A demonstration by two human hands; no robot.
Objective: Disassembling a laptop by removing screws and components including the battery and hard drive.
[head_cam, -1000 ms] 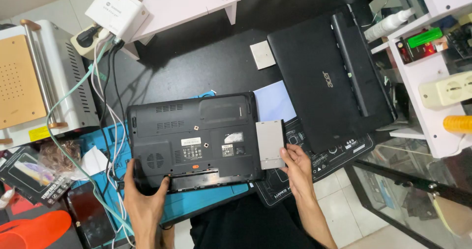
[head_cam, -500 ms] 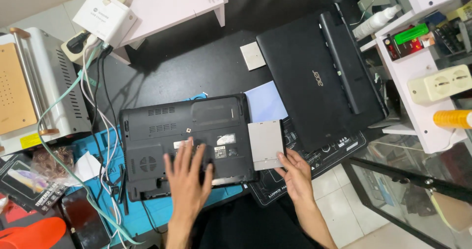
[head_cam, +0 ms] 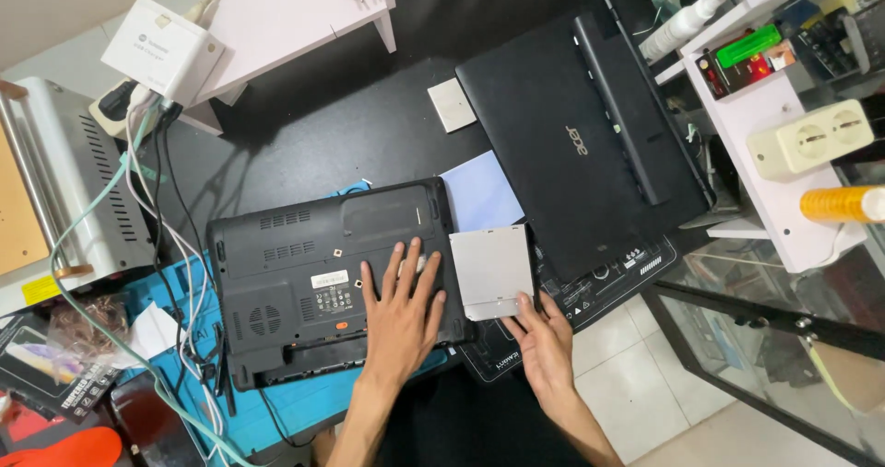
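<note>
A dark grey laptop (head_cam: 295,273) lies upside down on the black work mat, its vented bottom cover facing up. My left hand (head_cam: 401,315) rests flat on its right part, fingers spread. A flat silver optical drive (head_cam: 491,271) sticks out from the laptop's right side. My right hand (head_cam: 544,342) grips the drive's near right corner with thumb and fingers.
A second closed black laptop (head_cam: 585,140) lies at the back right, beside a blue sheet (head_cam: 479,195) and a small white square pad (head_cam: 452,105). A white shelf (head_cam: 784,126) with bottles and a socket stands right. Cables (head_cam: 147,246) and a silver machine (head_cam: 64,190) crowd the left.
My left hand moved from the laptop's near left edge to lie flat on its right part. The right hand stayed on the silver drive. The camera moved closer.
</note>
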